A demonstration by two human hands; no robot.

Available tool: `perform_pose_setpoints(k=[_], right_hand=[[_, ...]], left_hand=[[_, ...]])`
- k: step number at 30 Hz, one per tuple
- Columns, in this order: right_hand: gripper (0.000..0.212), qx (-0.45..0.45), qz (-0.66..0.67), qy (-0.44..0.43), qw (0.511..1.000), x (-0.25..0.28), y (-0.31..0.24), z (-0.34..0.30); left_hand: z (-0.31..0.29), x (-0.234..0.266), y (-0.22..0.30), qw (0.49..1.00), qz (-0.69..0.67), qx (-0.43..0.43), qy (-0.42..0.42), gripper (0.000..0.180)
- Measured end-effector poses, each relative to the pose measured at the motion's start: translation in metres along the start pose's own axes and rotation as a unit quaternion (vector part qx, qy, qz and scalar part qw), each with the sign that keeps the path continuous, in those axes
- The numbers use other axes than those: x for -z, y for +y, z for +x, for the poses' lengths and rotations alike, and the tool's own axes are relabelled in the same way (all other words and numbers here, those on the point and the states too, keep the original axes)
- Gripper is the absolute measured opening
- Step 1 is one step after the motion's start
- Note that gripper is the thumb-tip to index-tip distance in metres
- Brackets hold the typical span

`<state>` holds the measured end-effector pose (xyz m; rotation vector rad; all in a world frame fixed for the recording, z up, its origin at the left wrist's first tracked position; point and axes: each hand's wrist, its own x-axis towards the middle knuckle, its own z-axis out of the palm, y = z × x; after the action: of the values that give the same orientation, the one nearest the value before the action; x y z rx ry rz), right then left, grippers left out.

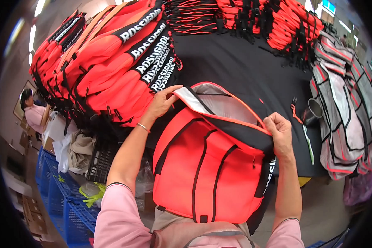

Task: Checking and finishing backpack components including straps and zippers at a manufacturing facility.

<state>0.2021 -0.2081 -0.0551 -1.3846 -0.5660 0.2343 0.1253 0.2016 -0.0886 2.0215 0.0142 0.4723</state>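
Note:
A bright red backpack (239, 188) with black straps and trim leans against my body at the table's edge. Its top gapes, showing a pale grey lining (225, 104). At the left end of the opening, my left hand (162, 103) pinches the rim between thumb and fingers. The right end of the rim is gripped by my right hand (279, 133), its fingers curled in against the thumb beside the orange-red zipper edge. Whether those fingers also hold a zipper pull is hidden.
Stacked red backpacks (107, 74) rise at the left of the black-covered table (235, 53). Folded red pieces (192, 18) line its back. Grey bag pieces (339, 115) hang over the right side, near a metal cup (315, 108) and a pale green-handled tool (308, 144). Blue crates (80, 213) and another person (35, 115) are left.

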Motion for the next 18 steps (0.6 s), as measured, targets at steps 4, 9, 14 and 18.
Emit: perform_pose_setpoints(k=[4,9,14,18], right_hand=[[0.009,0.143,-0.456,0.158,0.864,-0.022,-0.065,0.009],[0.027,0.351,-0.606,0.031,0.713,-0.159,-0.092,0.001],[0.02,0.339,-0.7,0.098,0.62,-0.184,-0.066,0.03],[0.019,0.347,-0.674,0.064,0.649,-0.179,-0.073,0.022]], left_hand=[[0.006,-0.017,0.0,0.994,-0.013,-0.044,0.094,0.028],[-0.001,-0.042,0.048,0.968,-0.054,-0.127,0.209,0.035],[-0.022,-0.057,0.092,0.947,-0.025,-0.173,0.269,0.039],[-0.037,-0.058,0.109,0.946,-0.028,-0.151,0.286,0.04]])
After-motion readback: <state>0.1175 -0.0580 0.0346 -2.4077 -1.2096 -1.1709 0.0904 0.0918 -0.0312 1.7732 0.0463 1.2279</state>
